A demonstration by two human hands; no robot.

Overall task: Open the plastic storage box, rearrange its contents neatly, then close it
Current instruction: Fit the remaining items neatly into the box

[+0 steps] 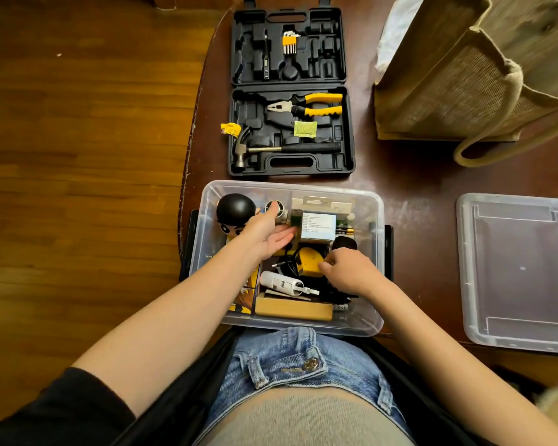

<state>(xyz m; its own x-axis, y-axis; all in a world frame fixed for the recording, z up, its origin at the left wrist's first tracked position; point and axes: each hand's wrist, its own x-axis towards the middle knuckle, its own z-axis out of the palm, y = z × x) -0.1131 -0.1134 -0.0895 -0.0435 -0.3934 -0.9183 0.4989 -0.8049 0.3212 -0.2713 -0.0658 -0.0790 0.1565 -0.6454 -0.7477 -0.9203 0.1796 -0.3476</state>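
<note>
A clear plastic storage box sits open on the worktop, long axis left-right. The left hand lies spread inside; the right hand seemingly pinches a half-hidden yellow gadget.

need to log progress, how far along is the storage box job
Opening looks done: the clear lid lies on the table to the right of the storage box. Rearranging is in hand: the left hand reaches toward the far left by the black-haired figurine, and the right hand pinches a yellow item. The contents look jumbled, so tidying and closing remain.
</note>
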